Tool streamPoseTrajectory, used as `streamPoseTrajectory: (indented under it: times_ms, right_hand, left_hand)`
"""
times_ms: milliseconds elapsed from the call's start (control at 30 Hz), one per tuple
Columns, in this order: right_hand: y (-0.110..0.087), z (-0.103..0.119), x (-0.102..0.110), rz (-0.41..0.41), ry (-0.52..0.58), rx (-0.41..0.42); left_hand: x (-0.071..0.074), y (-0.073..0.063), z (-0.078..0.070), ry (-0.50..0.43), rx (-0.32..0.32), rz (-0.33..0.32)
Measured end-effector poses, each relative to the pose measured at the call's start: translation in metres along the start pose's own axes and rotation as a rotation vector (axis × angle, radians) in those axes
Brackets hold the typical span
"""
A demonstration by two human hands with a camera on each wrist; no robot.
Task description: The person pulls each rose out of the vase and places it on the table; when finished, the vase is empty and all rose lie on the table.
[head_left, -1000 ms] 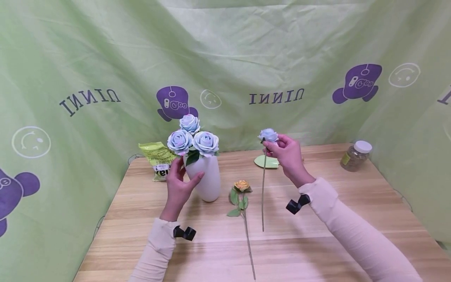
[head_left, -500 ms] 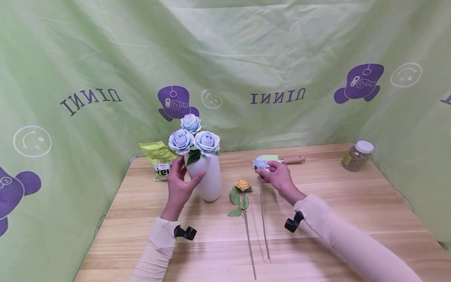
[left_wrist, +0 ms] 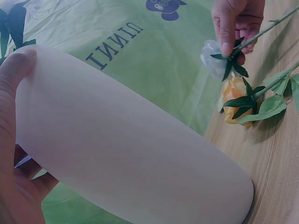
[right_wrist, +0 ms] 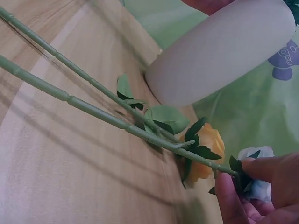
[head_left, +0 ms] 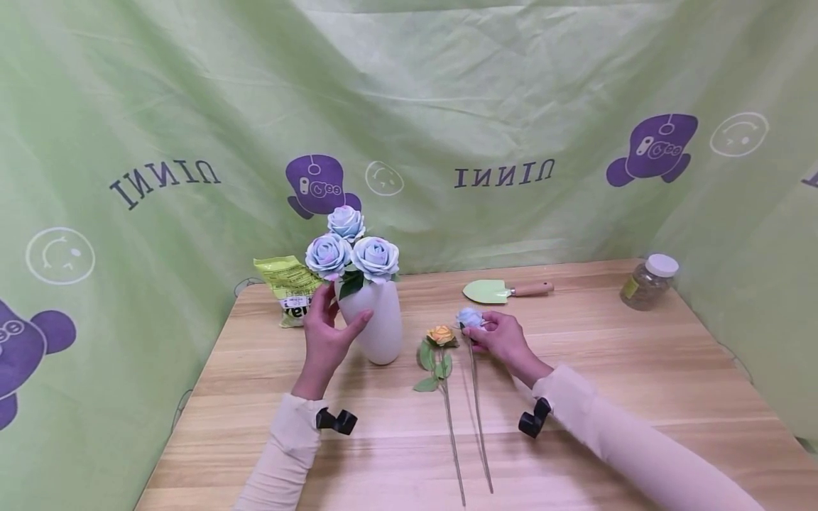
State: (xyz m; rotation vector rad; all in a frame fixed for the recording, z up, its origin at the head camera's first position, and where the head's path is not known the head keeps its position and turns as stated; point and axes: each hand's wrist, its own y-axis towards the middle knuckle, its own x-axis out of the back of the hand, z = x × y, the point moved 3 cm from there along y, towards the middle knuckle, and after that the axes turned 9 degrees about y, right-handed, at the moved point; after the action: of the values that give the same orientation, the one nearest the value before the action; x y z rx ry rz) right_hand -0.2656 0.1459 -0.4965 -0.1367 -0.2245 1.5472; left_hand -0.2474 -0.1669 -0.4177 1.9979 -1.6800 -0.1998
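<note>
A white vase [head_left: 378, 326] stands on the wooden table, and three pale blue roses [head_left: 375, 259] rise from its mouth. My left hand [head_left: 327, 348] grips its upper side, thumb in front and fingers behind, as the left wrist view also shows. Another pale blue rose [head_left: 469, 318] hangs from my right hand [head_left: 507, 342]. In the right wrist view, thumb and fingers pinch its stem [right_wrist: 229, 171] just under the bloom. Beside it an orange rose [head_left: 441, 335] with green leaves lies on the table, its stem pointing toward me.
Behind the vase leans a yellow-green bag [head_left: 284, 287]. A small trowel [head_left: 488, 291] with a wooden handle lies toward the back of the table. At the right rear is a jar [head_left: 645, 284] with a white lid. Green printed cloth [head_left: 409, 128] hangs around the table.
The right hand has lowered the single blue rose toward the table, bringing it near the orange one and uncovering the trowel. The left hand stays on the vase.
</note>
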Motion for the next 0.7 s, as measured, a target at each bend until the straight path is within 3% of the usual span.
streamPoseTrajectory:
  times_ms: [700]
  right_hand:
    - [-0.002,-0.012,-0.002,0.060,0.030,-0.079]
  left_hand:
    - [0.000,0.000,-0.002,0.001,-0.004,0.000]
